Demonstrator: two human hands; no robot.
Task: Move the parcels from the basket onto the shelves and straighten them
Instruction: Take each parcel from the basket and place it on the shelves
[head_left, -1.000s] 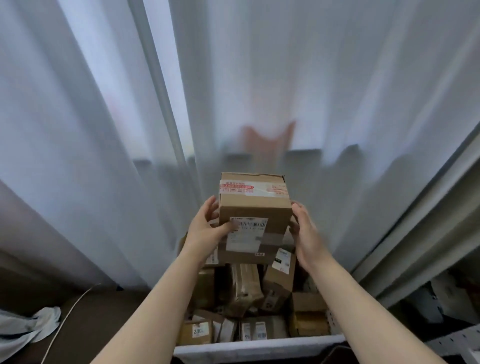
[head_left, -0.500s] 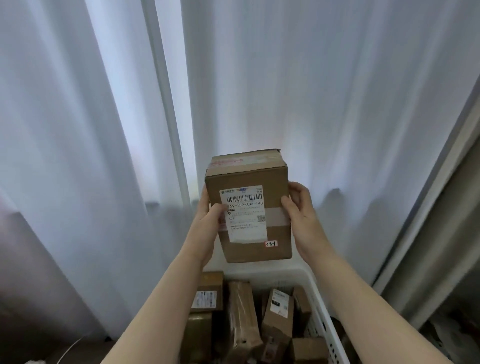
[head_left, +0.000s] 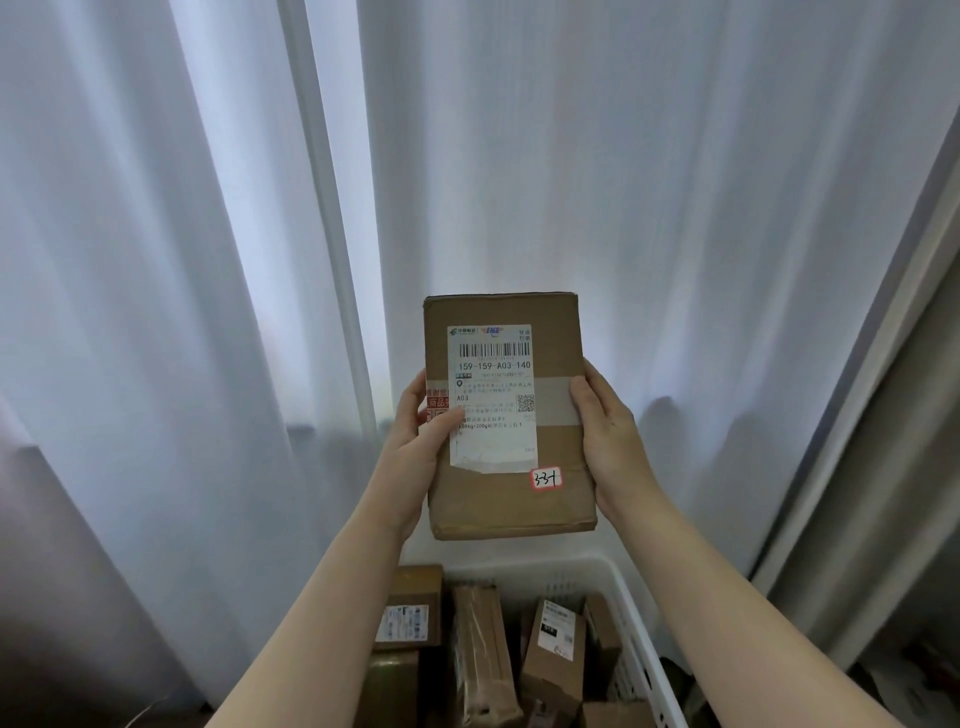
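The parcel (head_left: 558, 499) is now rising clear of the basket (head_left: 631, 597) at six o'clock and turning label-forward at centre, the left hand (head_left: 415, 447) and right hand (head_left: 610, 441) gripping its nine and three o'clock edges with curled fingers, so carrying it to a shelf, none in view, is probably coming next.

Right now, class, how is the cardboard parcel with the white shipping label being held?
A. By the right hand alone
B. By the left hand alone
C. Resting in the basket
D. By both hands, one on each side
D: the left hand and right hand grip opposite sides of the parcel, which is held above the basket.
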